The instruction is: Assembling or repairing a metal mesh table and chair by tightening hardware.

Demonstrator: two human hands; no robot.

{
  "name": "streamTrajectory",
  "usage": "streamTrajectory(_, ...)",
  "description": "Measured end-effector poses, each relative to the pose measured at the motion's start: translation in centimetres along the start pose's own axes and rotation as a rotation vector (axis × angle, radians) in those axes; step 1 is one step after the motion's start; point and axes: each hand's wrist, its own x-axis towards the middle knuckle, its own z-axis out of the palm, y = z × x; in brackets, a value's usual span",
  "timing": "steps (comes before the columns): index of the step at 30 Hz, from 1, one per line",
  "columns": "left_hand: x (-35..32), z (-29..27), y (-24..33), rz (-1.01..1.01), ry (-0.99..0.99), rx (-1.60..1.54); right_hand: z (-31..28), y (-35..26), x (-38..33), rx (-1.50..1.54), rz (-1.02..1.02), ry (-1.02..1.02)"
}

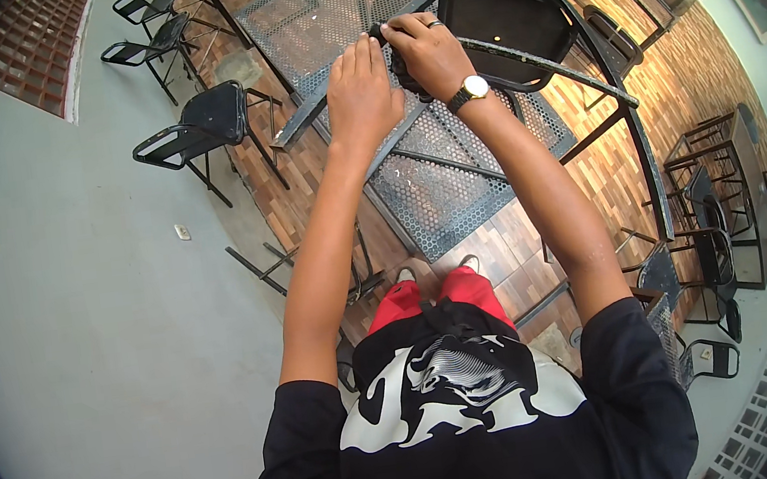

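Observation:
A black metal chair [508, 25] lies tipped over on a perforated metal table [440, 196], its legs and bars sticking out toward me. My left hand [363, 89] is closed over one of the chair's flat metal bars [300, 120], fingers pressed together. Right beside it, my right hand [425, 50] bends round the same bar, its fingertips almost meeting the left ones. Something dark and bunched [402, 74], perhaps a cloth, shows under the right hand. The palms hide most of it.
Black chairs [215, 116] stand along the grey wall [101, 274] at left. Another perforated tabletop [326, 7] lies beyond. Farther tables and chairs [705, 209] line the right side. The floor [621, 148] has a wood-block pattern. My shoes [471, 263] are close to the table.

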Motion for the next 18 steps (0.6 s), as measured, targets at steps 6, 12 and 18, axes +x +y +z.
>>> streamTrajectory(6,-0.1,0.2,-0.1,0.006,0.000,0.012,-2.2,1.0,-1.6,-0.084,0.040,0.016)
streamTrajectory(12,0.0,0.2,-0.1,-0.015,0.000,0.012,-1.1,0.0,-0.6,-0.081,0.156,-0.007)
streamTrajectory(18,0.3,0.3,0.2,0.000,0.035,-0.004,1.9,-0.9,1.4,-0.092,0.021,0.044)
